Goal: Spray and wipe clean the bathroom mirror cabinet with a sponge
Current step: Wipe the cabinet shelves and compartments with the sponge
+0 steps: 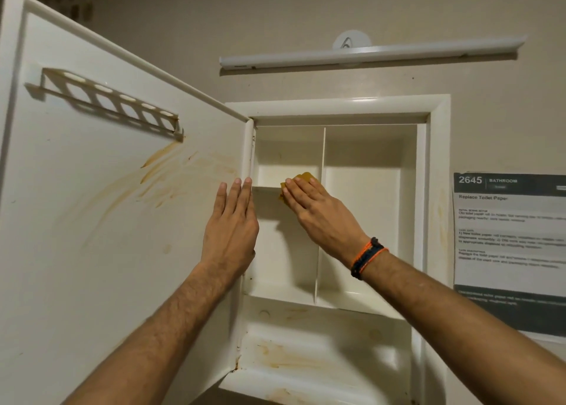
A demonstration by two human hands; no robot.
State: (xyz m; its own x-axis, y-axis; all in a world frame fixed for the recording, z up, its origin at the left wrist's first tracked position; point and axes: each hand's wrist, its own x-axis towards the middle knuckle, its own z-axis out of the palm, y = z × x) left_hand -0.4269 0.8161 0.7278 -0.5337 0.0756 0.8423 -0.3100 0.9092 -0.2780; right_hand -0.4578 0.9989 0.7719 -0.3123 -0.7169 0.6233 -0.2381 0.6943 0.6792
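Observation:
The white mirror cabinet point(435, 147) hangs open on the wall. Its door point(101, 208) swings out to the left and shows brown streaks on its inner face. My right hand point(318, 211) presses a yellow sponge point(301, 178) against the small shelf in the upper left compartment. Only the sponge's top and left edge show past my fingers. My left hand point(232, 227) lies flat with fingers together on the door's hinge edge, holding nothing. No spray bottle is in view.
A holder strip with several holes point(110, 101) is fixed high on the door. A vertical divider point(320, 208) splits the cabinet; the bottom compartment point(321, 352) has brown stains. A tube light point(367, 53) sits above, and a printed paper sheet point(508, 245) hangs at the right.

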